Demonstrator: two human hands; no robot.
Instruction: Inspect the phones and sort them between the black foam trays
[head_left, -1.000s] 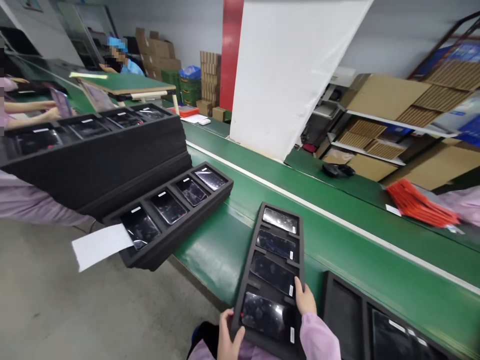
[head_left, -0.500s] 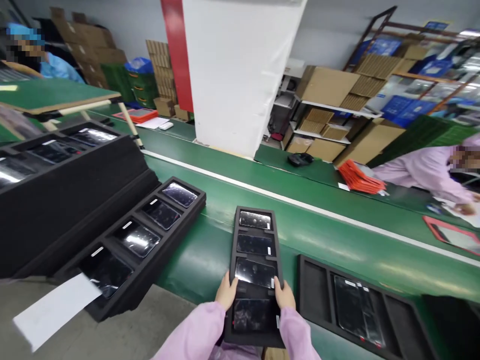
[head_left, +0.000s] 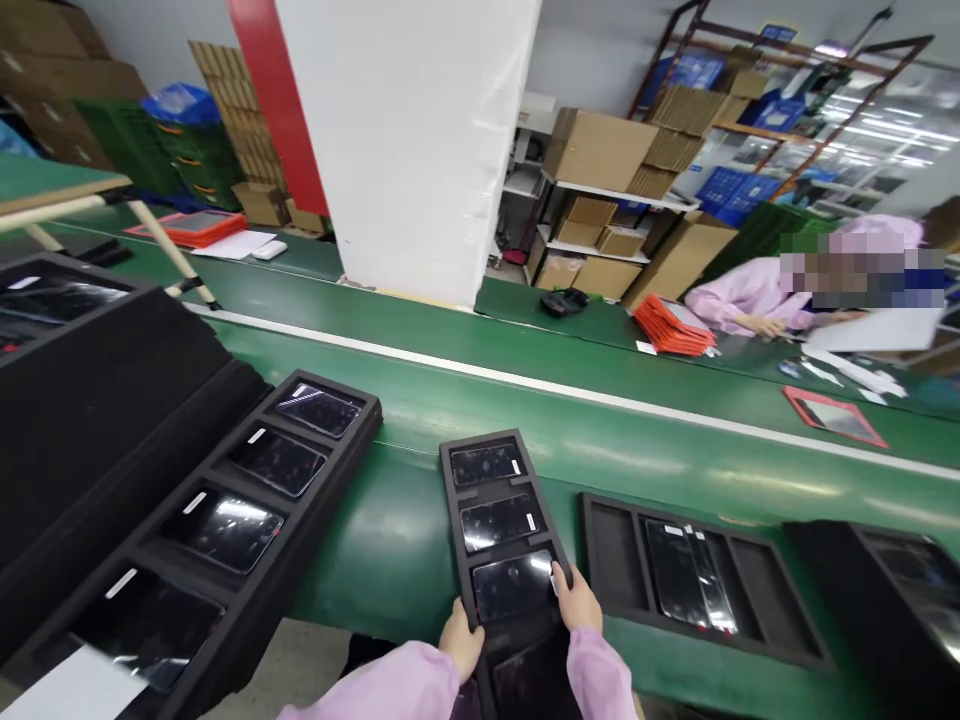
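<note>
A black foam tray (head_left: 450,480) with several dark glass screens in its slots lies lengthwise across the near edge of the green conveyor belt (head_left: 637,440). My left hand (head_left: 461,640) grips the tray's left rim near its close end, fingers curled over the edge. My right hand (head_left: 576,600) grips the right rim, thumb on the third screen (head_left: 510,585). Both sleeves are pink.
A second foam tray (head_left: 607,545) with screens lies to the right on the belt, another black tray (head_left: 892,590) beyond it. At left a stack of black trays (head_left: 112,420) with a tray of screens (head_left: 352,450) in front. A person in pink (head_left: 750,295) works across the belt beside red sleeves (head_left: 671,328).
The view has swung right. The tray in my hands has slid further onto the belt, and both hands sit lower on its rims.
</note>
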